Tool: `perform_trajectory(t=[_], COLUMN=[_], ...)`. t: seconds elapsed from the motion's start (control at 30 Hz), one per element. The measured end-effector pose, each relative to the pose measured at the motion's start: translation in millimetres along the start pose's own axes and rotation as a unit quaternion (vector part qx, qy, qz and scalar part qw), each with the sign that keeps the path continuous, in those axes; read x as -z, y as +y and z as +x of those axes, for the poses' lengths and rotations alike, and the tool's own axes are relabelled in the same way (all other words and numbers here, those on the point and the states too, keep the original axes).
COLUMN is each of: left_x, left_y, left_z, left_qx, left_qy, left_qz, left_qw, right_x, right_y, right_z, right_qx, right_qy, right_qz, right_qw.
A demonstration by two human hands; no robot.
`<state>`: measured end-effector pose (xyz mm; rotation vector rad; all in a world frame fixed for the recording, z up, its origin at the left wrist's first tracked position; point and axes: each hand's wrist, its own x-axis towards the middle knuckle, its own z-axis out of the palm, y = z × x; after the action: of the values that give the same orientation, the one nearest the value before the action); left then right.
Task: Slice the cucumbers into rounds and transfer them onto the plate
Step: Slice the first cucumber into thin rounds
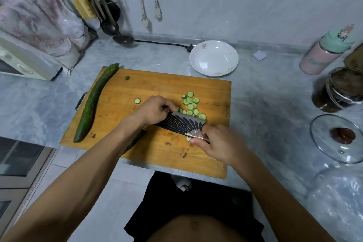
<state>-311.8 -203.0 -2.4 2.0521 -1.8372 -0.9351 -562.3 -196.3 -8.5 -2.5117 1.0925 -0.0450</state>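
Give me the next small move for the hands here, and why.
Probably another downward cut. The right hand grips the cleaver, its blade against the left hand, which holds the half-cut cucumber. Rounds are piled beyond the blade on the cutting board; the white plate is still empty, and a whole cucumber waits untouched.

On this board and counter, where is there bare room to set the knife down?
Free: the cutting board right of the slices, and the counter between board and jars. Also bare board between the whole cucumber and left hand. Crowded: around the knife and right hand.
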Motion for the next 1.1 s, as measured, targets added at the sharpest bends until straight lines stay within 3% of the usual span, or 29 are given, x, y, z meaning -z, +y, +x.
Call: perform_trajectory(t=[0.07,0.13,0.2,0.3,0.37,0.53,0.7,0.83,0.97,1.1], left_x=[0,-1,5,24,31,17,-20,-49,-42,-34], left_y=[-1,-3,-9,-28,-46,-90,-62,-35,-19,-44], left_z=[4,7,7,4,0,1,1,-8,-23,-41], left_qx=[0.016,0.016,0.017,0.049,0.103,0.189,0.162,0.134,0.110,0.118], left_qy=[-0.065,-0.084,-0.008,0.170,0.224,0.172,0.144,0.133,0.161,0.218], left_qz=[0.010,0.003,-0.053,-0.101,-0.110,-0.066,-0.004,-0.023,-0.080,-0.067], left_qw=[0.998,0.996,0.998,0.979,0.963,0.965,0.976,0.982,0.977,0.967], right_x=[1,-1,-3,-4,-3,-1,1,0,-1,-6], right_y=[-3,-7,-8,-5,-3,-2,-1,5,10,5], right_z=[2,4,5,5,4,5,-2,-10,-23,-28], right_qx=[0.008,0.003,-0.014,-0.058,-0.070,-0.106,-0.147,-0.175,-0.191,-0.187], right_qy=[-0.009,-0.012,-0.020,-0.019,-0.014,-0.008,-0.010,-0.021,-0.064,-0.123], right_qz=[-0.017,-0.009,0.032,0.139,0.182,0.227,0.330,0.399,0.435,0.447], right_qw=[1.000,1.000,0.999,0.988,0.981,0.968,0.933,0.900,0.878,0.866])
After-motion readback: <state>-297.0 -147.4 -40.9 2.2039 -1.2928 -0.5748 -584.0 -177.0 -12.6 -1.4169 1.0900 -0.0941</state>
